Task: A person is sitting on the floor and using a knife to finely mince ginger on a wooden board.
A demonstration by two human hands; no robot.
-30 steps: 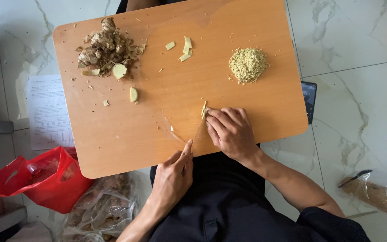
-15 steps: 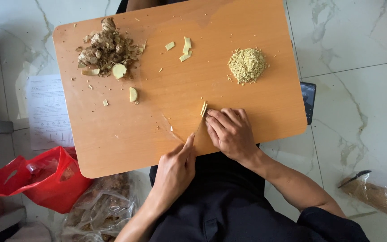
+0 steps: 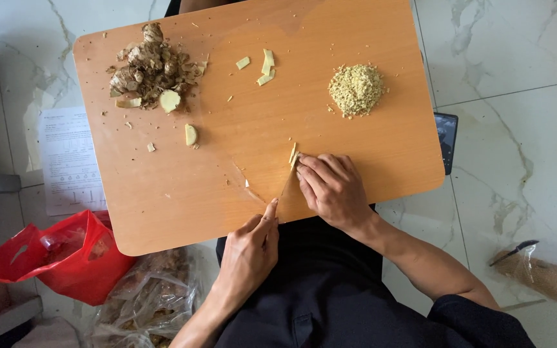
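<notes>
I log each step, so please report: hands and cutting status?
Left hand grips knife, blade on board. Right hand pins ginger slice at blade. Nothing in the way.

A knife blade point(image 3: 286, 183) near the frame's centre shows only edge-on, its handle buried in the left hand point(image 3: 247, 252); the ginger slice point(image 3: 293, 154) under the right hand point(image 3: 331, 191) is mostly covered by fingertips, its size untellable; the wooden board point(image 3: 182, 193) loses its upper edge to the top of the frame and hides most of a dark device point(image 3: 447, 138) at centre right; a red bag point(image 3: 75, 258) at lower left conceals its contents; the printed sheet point(image 3: 66, 161) at left is too small to read; both forearms run off the bottom.
</notes>
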